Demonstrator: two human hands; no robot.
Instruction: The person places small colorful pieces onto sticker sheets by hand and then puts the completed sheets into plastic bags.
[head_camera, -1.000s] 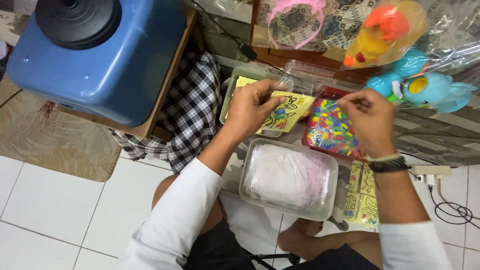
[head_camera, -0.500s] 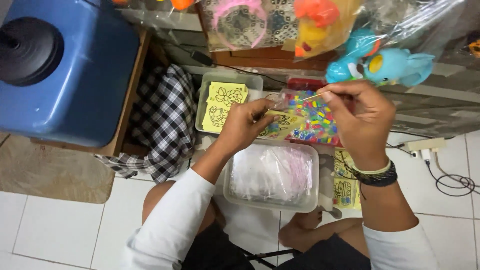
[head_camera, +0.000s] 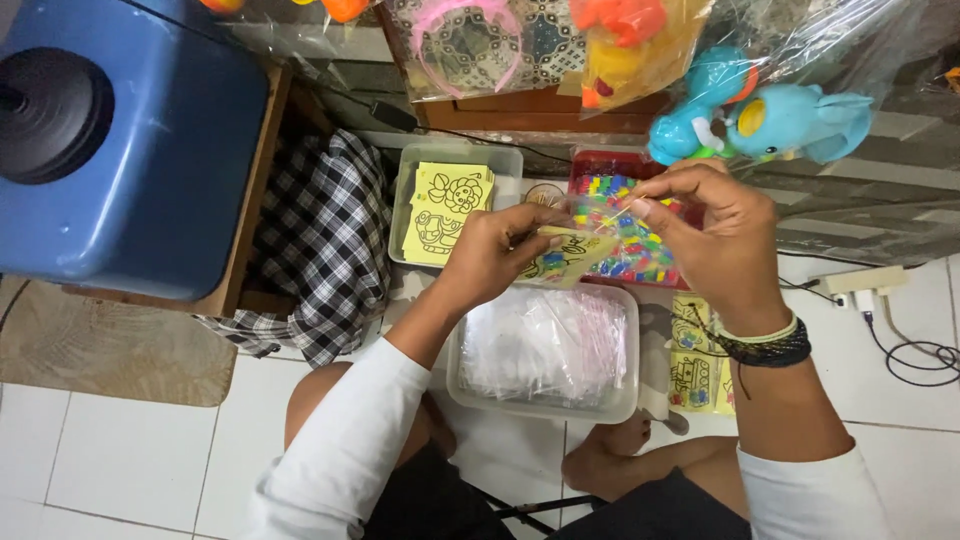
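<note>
My left hand (head_camera: 495, 258) grips a small clear bag with a yellow picture card (head_camera: 570, 258) inside it. My right hand (head_camera: 712, 232) pinches the bag's top edge, just above a red tray of small coloured packets (head_camera: 640, 255). Below both hands sits a clear tub full of empty plastic bags (head_camera: 545, 350). A second clear tub with a stack of yellow picture cards (head_camera: 440, 212) stands to the left of my left hand. I sit on the tiled floor with my legs under the tubs.
A big blue container with a black lid (head_camera: 120, 150) stands on a wooden stand at left, a checked cloth (head_camera: 320, 250) beside it. Bagged plastic toys (head_camera: 770, 115) hang above. More yellow cards (head_camera: 695, 365) and a power strip (head_camera: 860, 285) lie at right.
Both hands have lifted off the trays and come together, now holding the bag with the yellow card between them. The camera view has tilted, so the tubs sit lower in view.
</note>
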